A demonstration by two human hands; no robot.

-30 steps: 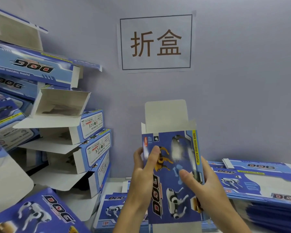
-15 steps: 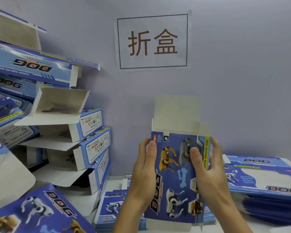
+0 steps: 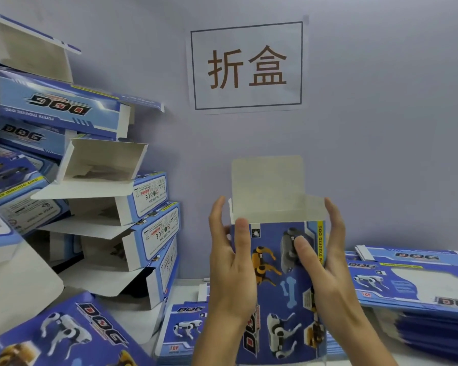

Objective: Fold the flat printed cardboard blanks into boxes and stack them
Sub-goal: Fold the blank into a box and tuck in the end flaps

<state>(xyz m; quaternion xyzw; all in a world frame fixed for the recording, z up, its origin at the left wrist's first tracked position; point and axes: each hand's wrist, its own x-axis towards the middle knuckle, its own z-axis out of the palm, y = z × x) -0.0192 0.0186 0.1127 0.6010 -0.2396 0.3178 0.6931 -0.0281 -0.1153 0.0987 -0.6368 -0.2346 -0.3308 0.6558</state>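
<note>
folded boxes left, flat blanks right

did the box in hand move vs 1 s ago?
Yes. Against the wall sign, the held box has shifted right and opened out squarer; both hands' grip remains on its sides.

Both forearms raised from the lower edge, palms facing each other. Left hand upright, thumb laid flat against the box front, fingers wrapped behind its left side. Right hand mirrored, thumb pressed on the front, fingers extended up the right side.
</note>
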